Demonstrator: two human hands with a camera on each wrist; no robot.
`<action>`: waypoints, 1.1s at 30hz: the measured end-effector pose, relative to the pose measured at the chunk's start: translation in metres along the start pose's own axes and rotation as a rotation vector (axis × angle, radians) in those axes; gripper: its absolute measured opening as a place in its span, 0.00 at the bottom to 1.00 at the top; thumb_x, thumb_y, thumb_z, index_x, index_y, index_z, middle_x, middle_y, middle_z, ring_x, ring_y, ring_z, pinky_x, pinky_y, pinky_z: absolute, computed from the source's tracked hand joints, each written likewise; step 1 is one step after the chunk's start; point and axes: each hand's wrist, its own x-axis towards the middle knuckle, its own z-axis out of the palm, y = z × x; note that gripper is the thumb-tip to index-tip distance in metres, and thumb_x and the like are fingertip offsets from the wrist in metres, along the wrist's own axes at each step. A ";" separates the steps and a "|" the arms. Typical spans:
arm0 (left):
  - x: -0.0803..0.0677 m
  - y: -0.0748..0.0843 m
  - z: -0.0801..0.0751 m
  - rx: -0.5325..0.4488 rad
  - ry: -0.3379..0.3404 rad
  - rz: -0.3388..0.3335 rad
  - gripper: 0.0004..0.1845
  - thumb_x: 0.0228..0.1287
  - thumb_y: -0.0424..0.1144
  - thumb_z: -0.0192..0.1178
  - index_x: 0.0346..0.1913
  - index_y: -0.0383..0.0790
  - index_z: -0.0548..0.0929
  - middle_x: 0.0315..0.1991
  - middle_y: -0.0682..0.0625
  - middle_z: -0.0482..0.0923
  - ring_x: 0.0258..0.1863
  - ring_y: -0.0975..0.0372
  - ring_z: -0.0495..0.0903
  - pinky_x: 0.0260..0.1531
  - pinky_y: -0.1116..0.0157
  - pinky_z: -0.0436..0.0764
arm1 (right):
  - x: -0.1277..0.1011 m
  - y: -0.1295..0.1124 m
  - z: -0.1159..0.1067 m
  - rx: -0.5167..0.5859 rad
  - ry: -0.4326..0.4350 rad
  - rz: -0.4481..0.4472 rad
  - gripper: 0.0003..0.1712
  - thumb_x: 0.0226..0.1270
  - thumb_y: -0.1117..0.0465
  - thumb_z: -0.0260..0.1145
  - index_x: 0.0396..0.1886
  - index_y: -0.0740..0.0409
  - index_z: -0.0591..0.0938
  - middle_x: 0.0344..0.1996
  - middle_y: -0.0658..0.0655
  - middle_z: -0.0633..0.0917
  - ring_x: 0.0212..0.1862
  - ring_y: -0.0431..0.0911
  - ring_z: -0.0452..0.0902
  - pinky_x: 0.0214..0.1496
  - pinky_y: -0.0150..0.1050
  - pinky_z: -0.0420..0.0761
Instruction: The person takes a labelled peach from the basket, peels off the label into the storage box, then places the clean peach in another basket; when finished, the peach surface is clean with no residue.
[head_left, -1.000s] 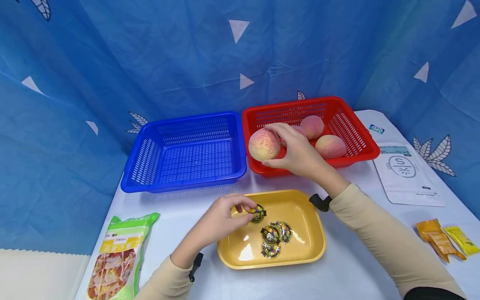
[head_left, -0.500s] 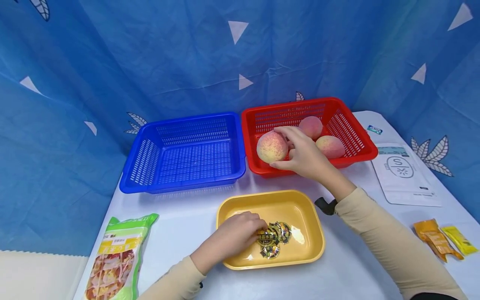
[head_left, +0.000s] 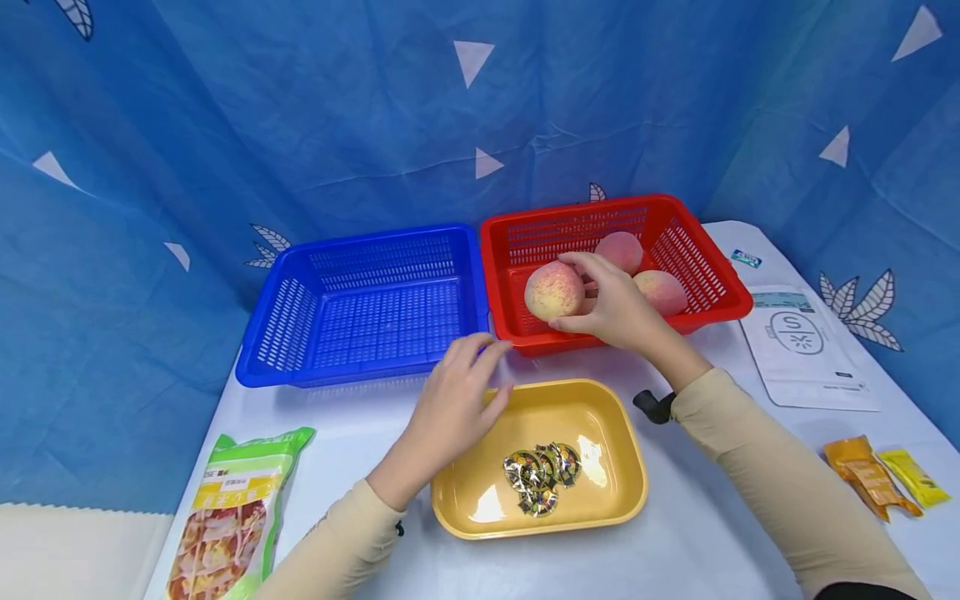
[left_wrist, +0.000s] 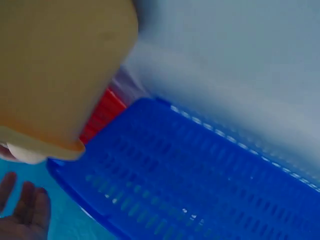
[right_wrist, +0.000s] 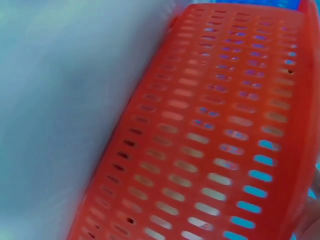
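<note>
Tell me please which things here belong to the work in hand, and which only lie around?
In use: peach held by right hand; red basket; yellow tray with wrapped candies; left hand above the tray's edge.

Lying about: blue basket, green snack bag, white pouch, orange sachets.

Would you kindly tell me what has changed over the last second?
The left hand let go of its foil packet in the yellow tray and lifted away, open. The right hand carried its peach rightward into the red basket. The blue basket stayed put.
</note>
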 end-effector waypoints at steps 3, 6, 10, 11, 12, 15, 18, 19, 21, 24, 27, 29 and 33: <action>0.017 -0.008 -0.001 -0.031 -0.019 -0.136 0.31 0.66 0.48 0.64 0.68 0.39 0.73 0.67 0.43 0.71 0.68 0.50 0.70 0.65 0.50 0.75 | 0.007 0.008 0.003 0.002 -0.029 0.024 0.49 0.47 0.56 0.83 0.69 0.54 0.69 0.63 0.57 0.74 0.57 0.52 0.78 0.56 0.51 0.84; 0.029 -0.015 0.004 -0.049 -0.098 -0.243 0.37 0.68 0.54 0.60 0.74 0.39 0.66 0.74 0.43 0.63 0.74 0.49 0.63 0.69 0.46 0.70 | 0.014 0.015 0.007 -0.031 -0.067 0.040 0.48 0.47 0.55 0.82 0.69 0.55 0.70 0.63 0.57 0.74 0.59 0.52 0.75 0.60 0.51 0.82; 0.039 -0.020 0.013 -0.046 -0.175 -0.298 0.40 0.69 0.57 0.57 0.76 0.39 0.62 0.78 0.44 0.57 0.78 0.50 0.56 0.72 0.45 0.65 | 0.024 0.021 0.014 -0.078 -0.140 0.053 0.47 0.49 0.55 0.81 0.69 0.56 0.70 0.60 0.57 0.77 0.59 0.51 0.74 0.63 0.52 0.80; 0.041 -0.021 0.015 -0.044 -0.186 -0.302 0.40 0.69 0.58 0.56 0.76 0.39 0.61 0.78 0.44 0.56 0.78 0.50 0.56 0.72 0.46 0.64 | 0.027 0.021 0.016 -0.082 -0.159 0.061 0.47 0.49 0.55 0.81 0.69 0.56 0.70 0.59 0.58 0.78 0.58 0.51 0.76 0.63 0.52 0.80; 0.042 -0.022 0.016 -0.040 -0.196 -0.305 0.40 0.70 0.58 0.56 0.76 0.39 0.61 0.78 0.44 0.55 0.78 0.50 0.55 0.73 0.46 0.64 | 0.029 0.021 0.017 -0.086 -0.180 0.069 0.47 0.49 0.55 0.81 0.69 0.56 0.70 0.58 0.58 0.79 0.57 0.51 0.77 0.63 0.52 0.80; 0.045 -0.022 0.020 -0.034 -0.219 -0.307 0.41 0.70 0.59 0.55 0.76 0.38 0.61 0.79 0.45 0.55 0.79 0.51 0.53 0.73 0.47 0.63 | 0.037 0.022 0.021 -0.118 -0.236 0.091 0.47 0.48 0.55 0.81 0.69 0.56 0.70 0.57 0.58 0.81 0.56 0.52 0.78 0.63 0.52 0.79; 0.047 -0.022 0.021 -0.032 -0.232 -0.310 0.41 0.70 0.60 0.55 0.76 0.38 0.61 0.79 0.45 0.55 0.79 0.52 0.53 0.72 0.47 0.64 | 0.043 0.022 0.024 -0.164 -0.292 0.110 0.48 0.48 0.54 0.81 0.69 0.56 0.70 0.57 0.58 0.81 0.56 0.52 0.79 0.63 0.52 0.80; 0.047 -0.022 0.021 -0.031 -0.236 -0.311 0.41 0.70 0.60 0.55 0.76 0.38 0.61 0.79 0.46 0.55 0.79 0.52 0.53 0.73 0.47 0.64 | 0.044 0.022 0.025 -0.175 -0.309 0.114 0.48 0.48 0.54 0.80 0.69 0.57 0.70 0.58 0.58 0.81 0.56 0.52 0.79 0.63 0.52 0.80; 0.046 -0.022 0.021 -0.037 -0.238 -0.309 0.41 0.69 0.60 0.55 0.76 0.39 0.61 0.79 0.46 0.55 0.79 0.53 0.53 0.73 0.47 0.63 | 0.046 0.023 0.027 -0.190 -0.336 0.119 0.48 0.49 0.54 0.80 0.70 0.58 0.70 0.59 0.59 0.80 0.56 0.53 0.78 0.63 0.53 0.79; 0.046 -0.021 0.022 -0.039 -0.236 -0.293 0.41 0.69 0.61 0.55 0.76 0.39 0.61 0.79 0.46 0.55 0.79 0.53 0.53 0.73 0.48 0.63 | 0.047 0.024 0.028 -0.191 -0.353 0.136 0.48 0.50 0.55 0.80 0.70 0.57 0.69 0.60 0.60 0.80 0.57 0.54 0.78 0.64 0.54 0.79; 0.047 -0.020 0.024 -0.040 -0.231 -0.274 0.41 0.69 0.61 0.55 0.76 0.38 0.62 0.79 0.46 0.55 0.79 0.53 0.53 0.73 0.48 0.63 | 0.046 0.024 0.027 -0.189 -0.359 0.162 0.49 0.51 0.55 0.79 0.72 0.55 0.67 0.62 0.60 0.78 0.59 0.55 0.76 0.64 0.55 0.78; 0.047 -0.020 0.024 -0.041 -0.232 -0.268 0.41 0.69 0.61 0.55 0.76 0.38 0.62 0.79 0.46 0.55 0.79 0.53 0.53 0.73 0.48 0.63 | 0.044 0.024 0.025 -0.190 -0.364 0.174 0.49 0.53 0.55 0.79 0.73 0.55 0.66 0.63 0.60 0.77 0.61 0.55 0.75 0.65 0.56 0.77; 0.048 -0.020 0.025 -0.045 -0.230 -0.266 0.41 0.69 0.61 0.55 0.76 0.39 0.62 0.79 0.46 0.55 0.79 0.53 0.53 0.73 0.49 0.63 | 0.040 0.022 0.017 -0.172 -0.367 0.175 0.47 0.54 0.57 0.78 0.73 0.55 0.67 0.64 0.59 0.76 0.63 0.55 0.74 0.67 0.57 0.75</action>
